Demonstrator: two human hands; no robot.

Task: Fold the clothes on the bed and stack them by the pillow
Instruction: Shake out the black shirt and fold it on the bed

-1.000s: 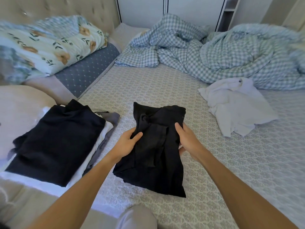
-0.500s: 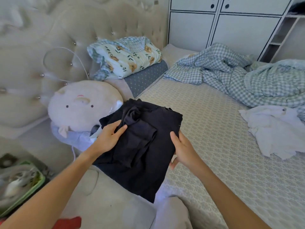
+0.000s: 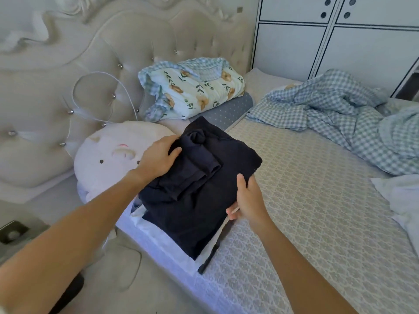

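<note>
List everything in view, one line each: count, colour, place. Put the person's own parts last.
folded dark garment: one, navy-black, on top of the stack by the pillow, held at both sides
stack of folded clothes: one, white and dark layers, at the bed's near-left edge
pig pillow: one, pale pink, against the headboard
floral quilt: one, folded, cream with blue check edging, on a blue dotted pillow
checked duvet: one, blue-white, crumpled at the far right
white garment: one, unfolded, at the right edge
headboard: one, beige, tufted
wardrobe: white, behind the bed
left hand: gripping the garment's left side
right hand: fingers under its right edge, thumb on top
</note>
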